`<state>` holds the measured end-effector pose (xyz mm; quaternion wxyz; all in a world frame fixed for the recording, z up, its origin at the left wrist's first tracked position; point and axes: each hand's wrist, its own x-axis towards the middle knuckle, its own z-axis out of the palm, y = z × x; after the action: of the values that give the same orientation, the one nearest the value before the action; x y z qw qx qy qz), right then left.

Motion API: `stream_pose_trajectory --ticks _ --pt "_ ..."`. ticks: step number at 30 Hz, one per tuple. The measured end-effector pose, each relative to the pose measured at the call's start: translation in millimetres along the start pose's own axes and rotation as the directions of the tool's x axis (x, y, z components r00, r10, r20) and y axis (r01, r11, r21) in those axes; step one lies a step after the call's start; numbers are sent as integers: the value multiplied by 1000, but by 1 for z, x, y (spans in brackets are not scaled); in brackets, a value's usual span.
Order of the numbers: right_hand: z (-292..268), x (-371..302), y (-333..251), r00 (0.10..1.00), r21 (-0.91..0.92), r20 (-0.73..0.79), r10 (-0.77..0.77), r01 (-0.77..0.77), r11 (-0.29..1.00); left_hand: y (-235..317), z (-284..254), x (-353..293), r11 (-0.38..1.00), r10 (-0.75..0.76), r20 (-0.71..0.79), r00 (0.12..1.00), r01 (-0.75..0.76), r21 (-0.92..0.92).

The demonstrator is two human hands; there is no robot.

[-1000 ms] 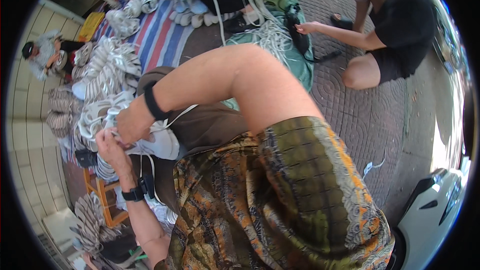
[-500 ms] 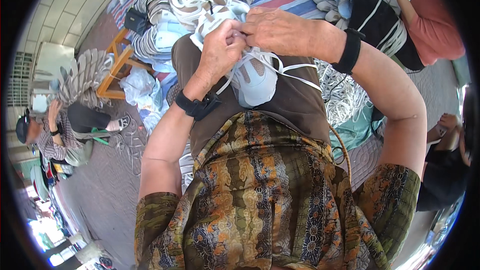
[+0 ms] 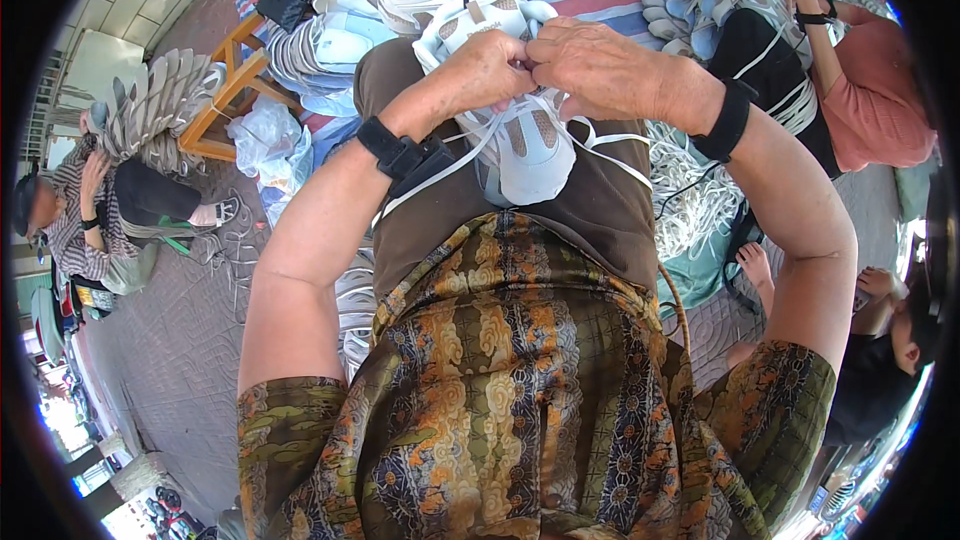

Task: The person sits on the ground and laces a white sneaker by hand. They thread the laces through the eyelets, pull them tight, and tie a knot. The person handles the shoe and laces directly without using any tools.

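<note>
Hands, head view: left hand (image 3: pixel 488 71) and right hand (image 3: pixel 602 65) meet at upper middle of frame, fingers bent and fingertips together over the lacing of a pale shoe (image 3: pixel 533 168). Change: versus one second ago, view has swung so the shoe sits at upper middle, not left; versus half a second ago, more white lace (image 3: pixel 428 181) trails at its left. Reading: lace handling probably continues. Fingertip gaps narrow; whether lace is pinched there, cannot tell. Shoe rests on brown trousers (image 3: pixel 612 202), toe toward bottom of frame.
</note>
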<state>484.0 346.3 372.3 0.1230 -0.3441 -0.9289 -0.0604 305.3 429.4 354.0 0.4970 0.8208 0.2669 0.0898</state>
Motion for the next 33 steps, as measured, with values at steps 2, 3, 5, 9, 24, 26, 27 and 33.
stream_pose_trajectory --ticks 2,3,5,9,24,26,27,33 --pt "4 2 -2 1000 -24 12 25 -25 999 -9 -1 5 999 32 32 999 -32 5" --pt "6 4 -4 999 -36 23 41 -40 999 -11 0 7 998 20 25 999 -22 56" --pt "7 6 -8 996 -61 45 75 -72 996 -14 3 12 988 -1 10 1000 -1 156" --pt "5 3 -13 996 -41 5 85 -85 996 -30 10 20 956 114 8 993 -112 273" --pt "7 -1 -16 994 11 -86 68 -68 998 -19 2 11 996 46 117 992 -54 65" --pt "8 -1 -16 993 2 -99 70 -70 998 -17 3 11 995 17 117 993 -29 100" --pt "8 -2 -16 992 1 -94 80 -80 997 -15 2 11 994 17 119 993 -30 105" --pt "2 -2 -19 991 -16 -86 102 -104 994 -10 -1 9 993 44 145 988 -59 104"
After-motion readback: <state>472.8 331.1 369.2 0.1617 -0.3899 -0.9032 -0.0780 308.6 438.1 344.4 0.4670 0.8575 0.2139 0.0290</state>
